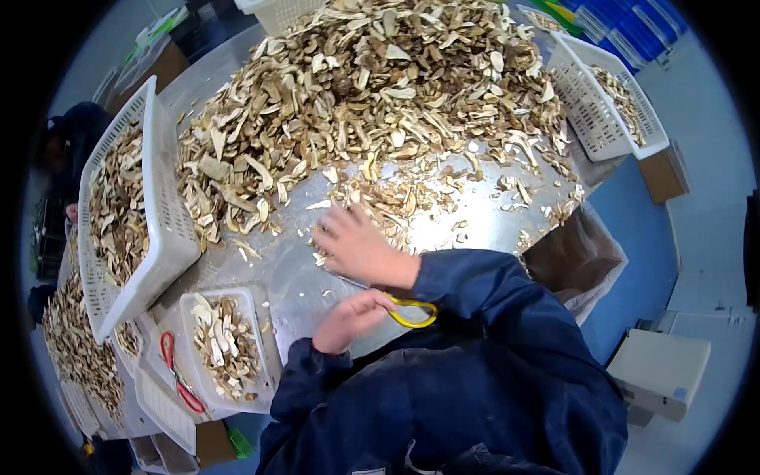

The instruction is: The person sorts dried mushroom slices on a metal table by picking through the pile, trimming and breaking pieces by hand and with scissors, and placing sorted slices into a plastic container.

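Observation:
My left hand (pixel 352 320) is closed on yellow-handled scissors (pixel 413 313) low over the metal table (pixel 297 277), close to my body. Just above it, my right hand (pixel 360 247) has its fingers spread over the table surface, at the near edge of scattered mushroom pieces (pixel 404 198). The scissors' blades run partly under my right hand, so their tips are hidden. Behind the scattered pieces rises a large heap of dried sliced mushrooms (pixel 380 87).
A white basket (pixel 170 214) of slices stands left, with a small tray (pixel 265 348) of pieces and red-handled scissors (pixel 169 348) below. Another basket (pixel 594 111) stands back right. A lined bin (pixel 582 257) is at the table's right edge. A person (pixel 79 131) is far left.

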A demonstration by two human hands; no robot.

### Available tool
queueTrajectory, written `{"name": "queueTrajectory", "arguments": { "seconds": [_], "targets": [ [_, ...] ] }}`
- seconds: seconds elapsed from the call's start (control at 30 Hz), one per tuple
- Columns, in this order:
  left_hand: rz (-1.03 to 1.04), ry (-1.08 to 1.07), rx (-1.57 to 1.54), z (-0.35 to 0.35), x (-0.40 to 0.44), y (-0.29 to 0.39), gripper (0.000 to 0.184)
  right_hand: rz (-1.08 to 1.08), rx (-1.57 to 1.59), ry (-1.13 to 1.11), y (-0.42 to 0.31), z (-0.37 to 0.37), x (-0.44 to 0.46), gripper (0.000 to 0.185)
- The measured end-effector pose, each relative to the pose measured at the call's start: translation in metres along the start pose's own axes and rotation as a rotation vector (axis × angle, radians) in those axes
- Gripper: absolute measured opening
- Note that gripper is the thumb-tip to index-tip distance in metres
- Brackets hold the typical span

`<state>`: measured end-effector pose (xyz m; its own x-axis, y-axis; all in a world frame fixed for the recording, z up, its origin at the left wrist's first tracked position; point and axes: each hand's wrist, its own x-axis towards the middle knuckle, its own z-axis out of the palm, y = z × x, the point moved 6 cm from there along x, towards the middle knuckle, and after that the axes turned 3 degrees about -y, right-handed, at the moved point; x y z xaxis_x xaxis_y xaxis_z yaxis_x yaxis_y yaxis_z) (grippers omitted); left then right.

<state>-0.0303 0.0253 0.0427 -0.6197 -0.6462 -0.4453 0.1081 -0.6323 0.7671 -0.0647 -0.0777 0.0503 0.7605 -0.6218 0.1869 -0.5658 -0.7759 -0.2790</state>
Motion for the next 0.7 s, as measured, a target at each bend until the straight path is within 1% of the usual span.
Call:
{"name": "queueTrajectory", "arguments": {
  "seconds": [0.03,0.07,0.1,0.13,0.2,0.3,0.33,0.4,0.43,0.47,0.53,0.57,0.6,0.67,0.7],
  "targets": [
    [-0.004,-0.055,0.060,0.012,0.003,0.003,0.016,-0.049,0.000,-0.019,-0.009,0.006,0.001,0.050],
    [-0.008,-0.106,0.118,0.020,0.005,0.004,0.017,-0.025,-0.051,-0.003,-0.007,0.008,-0.001,0.049],
    [-0.035,-0.131,0.108,0.022,0.006,0.001,0.019,-0.002,-0.100,0.012,-0.004,0.010,-0.002,0.049],
    [-0.018,-0.114,0.101,0.021,0.005,0.002,0.019,0.022,-0.146,0.028,-0.001,0.011,-0.003,0.049],
    [0.017,-0.084,0.085,0.022,0.005,0.006,0.019,0.107,-0.143,0.039,0.022,0.007,-0.016,0.046],
    [-0.030,-0.016,-0.038,0.007,0.011,-0.007,0.020,0.267,-0.216,0.059,0.063,-0.015,-0.053,0.044],
    [0.032,-0.075,-0.181,0.005,0.018,-0.008,0.020,0.322,-0.257,0.058,0.076,-0.027,-0.069,0.043],
    [0.158,-0.194,-0.470,-0.002,0.034,-0.012,0.022,0.517,-0.347,-0.020,0.104,-0.046,-0.105,0.041],
    [0.223,-0.259,-0.726,-0.004,0.044,-0.012,0.024,0.604,-0.361,0.008,0.119,-0.053,-0.128,0.039],
    [0.216,-0.154,-0.841,-0.004,0.054,-0.006,0.025,0.690,-0.373,0.036,0.132,-0.060,-0.154,0.038],
    [0.201,0.061,-1.062,-0.005,0.072,0.011,0.027,0.877,-0.326,0.001,0.151,-0.077,-0.205,0.039],
    [0.256,-0.124,-1.228,-0.012,0.088,0.009,0.027,0.894,-0.402,0.075,0.158,-0.083,-0.234,0.040],
    [0.292,-0.105,-1.242,-0.014,0.098,0.014,0.025,0.908,-0.479,0.150,0.164,-0.087,-0.261,0.041],
    [0.324,-0.055,-1.271,-0.015,0.117,0.024,0.023,1.076,-0.388,0.256,0.174,-0.100,-0.308,0.040],
    [0.344,-0.057,-1.298,-0.015,0.124,0.027,0.022,1.166,-0.412,0.260,0.177,-0.106,-0.321,0.040]
  ]
}}
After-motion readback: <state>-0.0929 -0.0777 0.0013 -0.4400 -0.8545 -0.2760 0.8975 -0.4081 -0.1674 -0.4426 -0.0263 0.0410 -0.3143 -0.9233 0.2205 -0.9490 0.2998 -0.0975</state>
